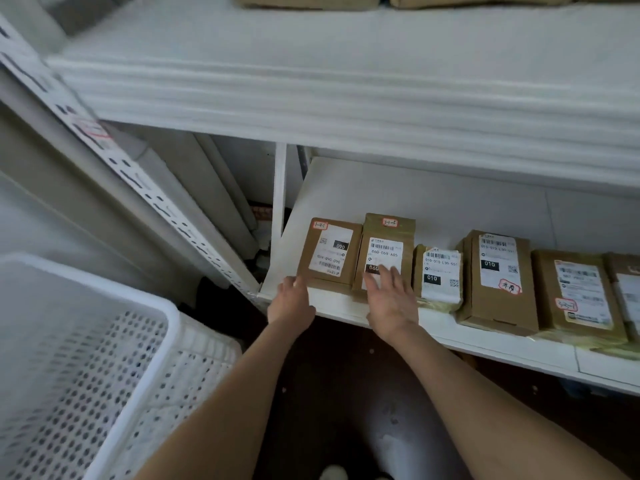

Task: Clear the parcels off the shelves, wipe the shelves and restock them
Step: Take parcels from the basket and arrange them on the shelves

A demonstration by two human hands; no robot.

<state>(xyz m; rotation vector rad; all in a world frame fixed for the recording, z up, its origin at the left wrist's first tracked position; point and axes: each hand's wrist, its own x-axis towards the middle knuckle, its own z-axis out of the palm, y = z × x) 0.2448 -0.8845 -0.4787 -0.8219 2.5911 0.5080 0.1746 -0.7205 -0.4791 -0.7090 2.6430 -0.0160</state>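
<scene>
My spread right hand (391, 299) is pressing the 060-068-A05 parcel (388, 233), my relaxed left hand (292, 301) touching the upside-down-labelled parcel (329, 252) at its nine o'clock.

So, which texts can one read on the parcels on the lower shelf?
"060", upside down: leftmost parcel
"060-068-A05": second parcel from left
"010-010-L30-551" and "010": third parcel
"010": fourth parcel
Handwritten red stickers, label on fifth parcel: too blurred.

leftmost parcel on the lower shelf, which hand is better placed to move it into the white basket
Probably left: the left hand touches the near corner of the leftmost parcel, nearest the white basket; the right hand rests on the neighbouring parcel.
</scene>
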